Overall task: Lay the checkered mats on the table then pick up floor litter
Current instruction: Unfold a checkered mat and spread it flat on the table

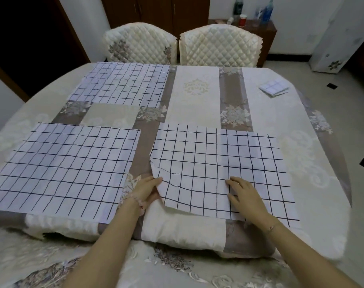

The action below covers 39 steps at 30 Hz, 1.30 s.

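Observation:
Three white checkered mats lie spread on the table [197, 96]: one at the far left [123, 84], one at the near left [66, 169], one at the near right [220, 167]. My left hand [144, 190] grips the near-right mat's lifted left corner. My right hand [246, 194] presses flat on that mat's near edge. A folded checkered mat [274, 87] sits at the far right of the table.
Two quilted chairs [139, 44] [218, 45] stand at the table's far side. Behind them a dark cabinet [266, 30] carries bottles and a red cup. Tiled floor [343, 94] with small dark spots runs along the right. A white covered appliance [339, 34] stands far right.

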{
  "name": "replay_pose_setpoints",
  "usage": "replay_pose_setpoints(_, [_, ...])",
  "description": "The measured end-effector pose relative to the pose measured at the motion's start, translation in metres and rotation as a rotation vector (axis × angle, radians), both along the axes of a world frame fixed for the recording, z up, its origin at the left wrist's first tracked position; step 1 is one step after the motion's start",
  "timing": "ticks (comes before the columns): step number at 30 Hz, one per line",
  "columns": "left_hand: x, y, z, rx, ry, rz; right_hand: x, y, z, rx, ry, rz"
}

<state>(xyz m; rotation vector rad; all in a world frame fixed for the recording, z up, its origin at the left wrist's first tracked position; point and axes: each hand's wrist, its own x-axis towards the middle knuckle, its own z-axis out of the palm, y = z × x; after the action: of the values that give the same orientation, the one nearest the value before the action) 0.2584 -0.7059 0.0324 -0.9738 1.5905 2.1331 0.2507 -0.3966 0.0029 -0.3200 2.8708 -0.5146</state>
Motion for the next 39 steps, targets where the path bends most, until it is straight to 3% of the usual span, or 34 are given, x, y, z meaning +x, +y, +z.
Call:
replay_pose_setpoints(4, [0.002,0.001,-0.003,0.193,0.027,0.045,0.001,0.001,-0.002,-0.002,0.007,0.003])
replay_pose_setpoints(7, [0.007,-0.003,-0.007,0.226,0.051,0.044,0.001,0.001,-0.003,-0.005,0.014,-0.001])
replay_pose_setpoints(14, [0.024,-0.029,-0.008,-0.047,-0.035,0.023,0.000,0.003,-0.006,-0.012,0.030,0.009])
replay_pose_setpoints(23, [0.045,-0.057,0.001,-0.067,-0.060,0.011,0.001,0.002,-0.006,-0.015,0.043,0.004])
replay_pose_setpoints(26, [0.047,-0.056,-0.001,-0.179,-0.048,0.000,0.001,0.001,-0.006,-0.013,0.040,0.004])
replay_pose_setpoints(33, [0.043,-0.047,-0.007,-0.736,0.097,-0.144,0.002,0.001,-0.004,-0.004,0.018,0.002])
replay_pose_setpoints(39, [0.045,-0.049,-0.009,-0.992,-0.005,-0.366,0.003,0.002,0.000,-0.025,0.005,0.019])
